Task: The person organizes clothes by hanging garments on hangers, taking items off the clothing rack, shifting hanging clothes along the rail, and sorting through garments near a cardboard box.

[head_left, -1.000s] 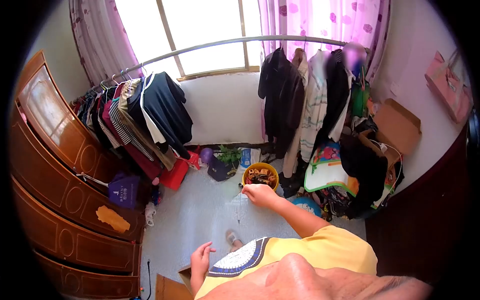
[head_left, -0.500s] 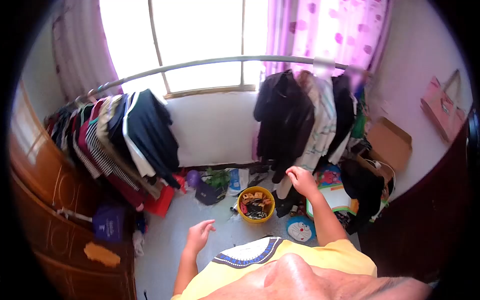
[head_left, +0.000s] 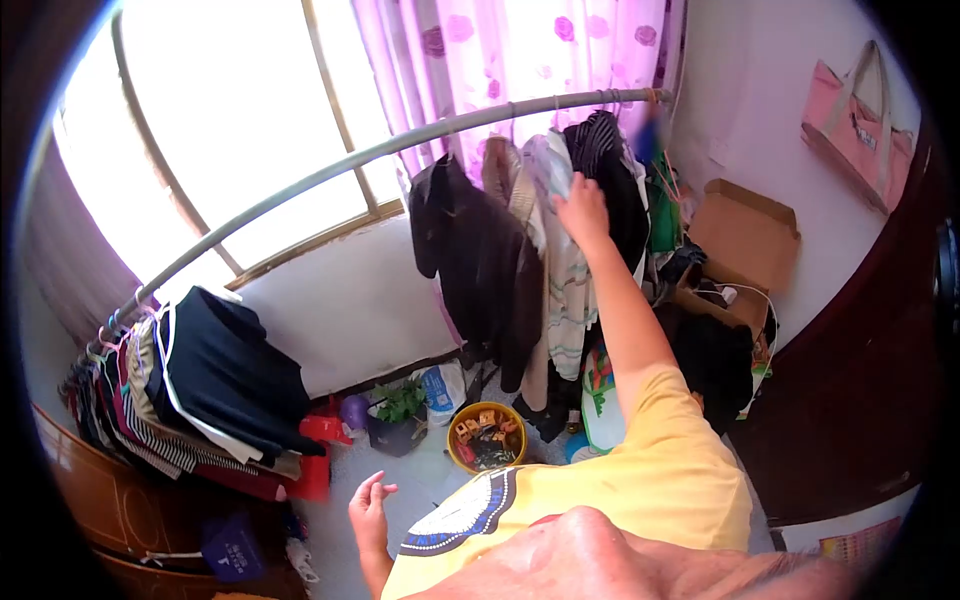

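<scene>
My right hand (head_left: 583, 212) is raised in front of a white striped shirt (head_left: 568, 305) on the hanging rail. Its thumb and forefinger are apart near the shirt's shoulder; whether they touch the cloth I cannot tell. Left of this shirt hang a beige garment (head_left: 505, 168) and a dark jacket (head_left: 465, 250). A black pinstriped garment (head_left: 620, 195) hangs just to its right. My left hand (head_left: 370, 515) is low over the floor, fingers loosely bent and apart, with nothing in it.
The rail (head_left: 370, 157) crosses before the window; more clothes (head_left: 225, 360) hang at its left end. Below stand a yellow bucket (head_left: 452, 440) of small things, a plant (head_left: 400, 400) and a plastic bag (head_left: 443, 390). An open cardboard box (head_left: 745, 235) and a pink bag (head_left: 860, 140) are at right.
My view has turned to the right. My right hand has risen from below the hanging clothes to the striped shirt's shoulder. My left hand stays low and free.
</scene>
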The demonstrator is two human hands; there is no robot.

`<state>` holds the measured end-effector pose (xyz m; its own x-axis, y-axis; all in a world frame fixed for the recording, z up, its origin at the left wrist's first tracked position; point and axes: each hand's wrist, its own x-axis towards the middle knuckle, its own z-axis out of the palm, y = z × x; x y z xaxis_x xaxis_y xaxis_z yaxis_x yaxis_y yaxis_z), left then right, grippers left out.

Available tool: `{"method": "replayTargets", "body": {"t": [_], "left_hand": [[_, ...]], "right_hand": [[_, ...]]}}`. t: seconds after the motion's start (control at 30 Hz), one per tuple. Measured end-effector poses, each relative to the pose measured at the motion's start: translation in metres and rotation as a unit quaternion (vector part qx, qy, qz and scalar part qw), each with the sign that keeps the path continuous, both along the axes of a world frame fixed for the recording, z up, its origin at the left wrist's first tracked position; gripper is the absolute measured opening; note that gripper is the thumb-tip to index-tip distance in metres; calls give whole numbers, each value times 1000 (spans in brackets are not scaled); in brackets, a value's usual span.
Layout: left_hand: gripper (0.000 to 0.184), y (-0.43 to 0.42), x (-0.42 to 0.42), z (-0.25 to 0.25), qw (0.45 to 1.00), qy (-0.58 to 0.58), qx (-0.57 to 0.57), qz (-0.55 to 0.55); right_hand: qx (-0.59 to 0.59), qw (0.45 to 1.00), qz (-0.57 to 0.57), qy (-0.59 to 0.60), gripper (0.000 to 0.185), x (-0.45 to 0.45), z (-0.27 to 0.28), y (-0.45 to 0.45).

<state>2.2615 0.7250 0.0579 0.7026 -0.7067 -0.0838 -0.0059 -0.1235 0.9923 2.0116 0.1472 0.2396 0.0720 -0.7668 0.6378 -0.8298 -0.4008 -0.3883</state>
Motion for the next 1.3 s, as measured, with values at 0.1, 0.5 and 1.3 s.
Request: {"method": "replayTargets", "body": {"t": [0.1,0.5,1.3], "left_hand": [[29,-43,1,-6,995,-74,34,-51],[27,-177,-41,4,984,-76,68,-148],[27,-168,23,20,981,-126,57,-137]], "right_hand": [[133,981,128,-53,43,21,-45,-83],[79,981,90,-153,40,-98,-41,-138],[-46,956,162,-241,47,18,-71,-122]]}}
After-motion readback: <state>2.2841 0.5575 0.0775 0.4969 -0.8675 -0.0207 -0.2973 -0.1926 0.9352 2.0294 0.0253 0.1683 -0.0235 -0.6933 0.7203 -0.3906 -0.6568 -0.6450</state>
